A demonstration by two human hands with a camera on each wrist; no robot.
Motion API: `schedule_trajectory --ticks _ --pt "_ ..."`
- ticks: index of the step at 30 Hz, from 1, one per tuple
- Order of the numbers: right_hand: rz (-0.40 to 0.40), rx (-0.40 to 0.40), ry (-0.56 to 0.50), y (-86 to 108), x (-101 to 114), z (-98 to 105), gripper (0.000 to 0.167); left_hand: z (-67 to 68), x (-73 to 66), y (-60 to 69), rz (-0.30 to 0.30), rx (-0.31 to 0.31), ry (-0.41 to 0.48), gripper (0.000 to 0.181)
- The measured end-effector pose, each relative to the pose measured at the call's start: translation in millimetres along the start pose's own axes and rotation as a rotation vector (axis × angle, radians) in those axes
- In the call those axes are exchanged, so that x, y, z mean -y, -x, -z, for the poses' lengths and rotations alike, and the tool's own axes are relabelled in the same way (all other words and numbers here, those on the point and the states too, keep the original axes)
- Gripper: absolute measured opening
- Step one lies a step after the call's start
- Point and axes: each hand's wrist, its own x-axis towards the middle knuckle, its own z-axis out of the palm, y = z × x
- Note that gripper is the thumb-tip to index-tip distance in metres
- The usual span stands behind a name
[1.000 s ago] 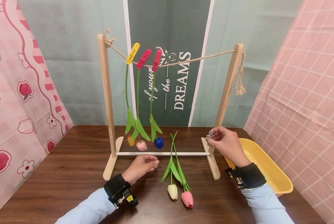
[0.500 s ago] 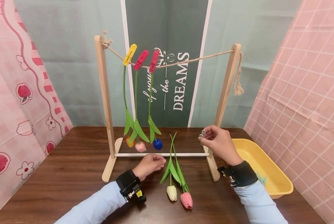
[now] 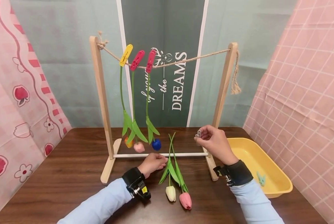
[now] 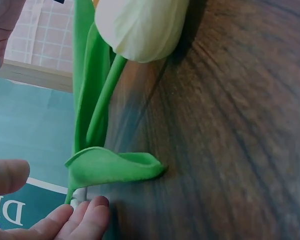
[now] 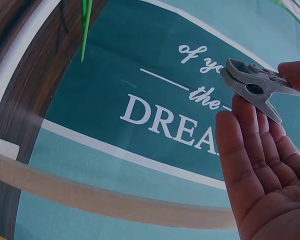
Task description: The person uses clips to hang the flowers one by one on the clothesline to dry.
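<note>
My right hand (image 3: 214, 143) pinches a grey clothespin (image 5: 255, 82) between thumb and fingers, held up near the rack's right post. My left hand (image 3: 153, 165) is low over the table, its fingertips at the stem of a white tulip (image 3: 171, 193). In the left wrist view, thumb and fingers (image 4: 87, 220) stand apart, close to a green leaf (image 4: 112, 167); whether they touch the stem I cannot tell. A pink tulip (image 3: 185, 200) lies beside the white one, their stems crossing at the far end. Both flower heads point toward me.
A wooden rack (image 3: 101, 102) carries a sagging rope (image 3: 192, 59). From it hang three tulips by a yellow clothespin (image 3: 126, 55) and two red ones, blooms down. A yellow tray (image 3: 277, 186) at the right holds a mint-green clothespin (image 3: 261, 179). A white bar (image 3: 192, 154) joins the rack's feet.
My left hand has moved right, up to the white tulip's stem. My right hand has shifted left with the grey clothespin, uncovering the mint-green one in the tray. The view has turned slightly.
</note>
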Motion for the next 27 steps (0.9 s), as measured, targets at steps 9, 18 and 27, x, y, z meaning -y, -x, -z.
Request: schedule_trajectory --ticks 9,18,27 --pt "-0.006 0.015 -0.031 -0.1 0.0 -7.4 0.019 -8.8 2.7 -9.3 0.02 -0.021 0.066 0.026" --pt "-0.011 0.021 -0.04 1.1 -3.7 -12.9 0.021 -15.7 0.8 -10.9 0.029 -0.025 -0.022 0.023" --pt "-0.015 0.017 -0.04 0.9 -10.2 -18.0 0.021 -18.2 5.6 -14.1 0.021 -0.006 -0.02 0.019"
